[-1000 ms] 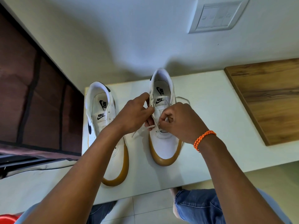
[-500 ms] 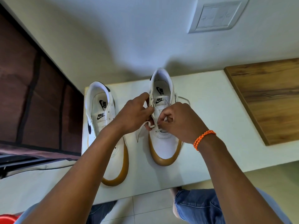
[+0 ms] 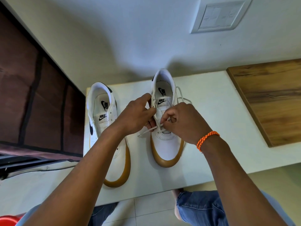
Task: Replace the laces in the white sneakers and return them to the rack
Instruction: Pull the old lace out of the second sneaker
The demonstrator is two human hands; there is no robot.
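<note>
Head view: right hand (image 3: 184, 123) fingers pinch the lace (image 3: 147, 130); left hand (image 3: 136, 116) fingers grip the right sneaker (image 3: 166, 128). Two sneakers on the tabletop (image 3: 211, 128); the left sneaker (image 3: 107, 128) lies untouched.

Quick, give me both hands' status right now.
Left hand: grips the side of the right-hand sneaker at the eyelets.
Right hand: pinches the white lace over that sneaker.

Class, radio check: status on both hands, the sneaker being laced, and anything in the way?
Left hand grips right sneaker at the eyelets. Right hand pinches lace there. Left sneaker unlaced, apart. Nothing in the way.
</note>
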